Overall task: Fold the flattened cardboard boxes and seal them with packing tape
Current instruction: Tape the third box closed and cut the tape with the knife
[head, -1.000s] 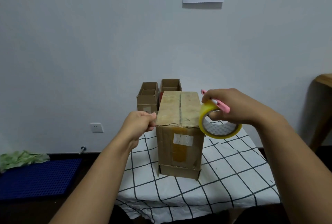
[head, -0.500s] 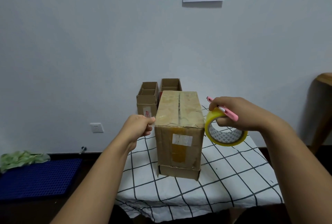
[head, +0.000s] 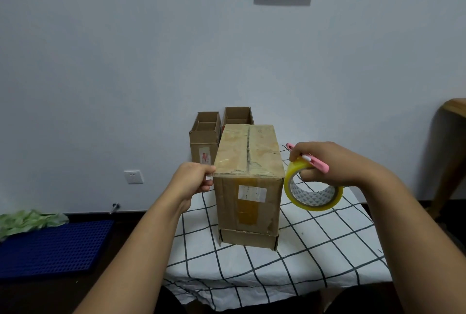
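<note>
A tall cardboard box [head: 248,187] stands upright on the checked tablecloth [head: 315,250], its top flaps closed and covered with glossy tape. My left hand [head: 194,181] pinches the free end of the tape at the box's top left corner. My right hand [head: 325,165] grips a yellow tape roll [head: 312,194] just right of the box's top edge, together with a pink utility knife [head: 316,162]. Clear tape stretches across the near top edge between both hands.
Two smaller open cardboard boxes [head: 205,134] [head: 238,114] stand behind the tall one against the wall. A blue perforated mat [head: 53,248] with a green cloth [head: 27,220] lies on the floor at left. A wooden chair [head: 451,152] is at the right edge.
My right hand has carried the tape roll downward and rightward off the box top. My left hand has stayed at the top left corner.
</note>
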Demonstrator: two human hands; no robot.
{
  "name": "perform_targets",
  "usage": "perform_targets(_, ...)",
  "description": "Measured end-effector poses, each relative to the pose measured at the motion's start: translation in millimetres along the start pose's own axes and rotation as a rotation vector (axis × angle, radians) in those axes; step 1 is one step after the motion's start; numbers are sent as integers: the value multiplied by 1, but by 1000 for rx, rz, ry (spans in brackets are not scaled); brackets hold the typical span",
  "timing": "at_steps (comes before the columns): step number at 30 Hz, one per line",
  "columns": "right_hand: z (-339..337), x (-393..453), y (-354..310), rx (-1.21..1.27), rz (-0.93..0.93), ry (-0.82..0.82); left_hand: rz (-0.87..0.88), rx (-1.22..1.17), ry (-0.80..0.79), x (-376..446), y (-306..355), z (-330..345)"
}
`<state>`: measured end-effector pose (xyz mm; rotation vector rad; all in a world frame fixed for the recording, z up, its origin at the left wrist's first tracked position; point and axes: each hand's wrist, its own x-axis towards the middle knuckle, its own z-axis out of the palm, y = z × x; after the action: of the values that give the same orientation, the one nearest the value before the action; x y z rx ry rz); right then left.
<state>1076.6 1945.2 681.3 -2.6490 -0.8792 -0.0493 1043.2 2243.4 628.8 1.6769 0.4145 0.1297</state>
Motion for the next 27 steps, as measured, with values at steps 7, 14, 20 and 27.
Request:
perform_targets(7,15,-4,5,59,28,-20,-45,-32,-20,-5,-2,7)
perform_targets(14,25,-12,13,150,48,46,-5,21,-77,-4,-9,10)
perform_targets(20,29,-11,11,165,37,72,8,-30,-69,-5,-15,-6)
perform_targets(27,33,-11,12,168,35,84,948,877,-58,-49,1,47)
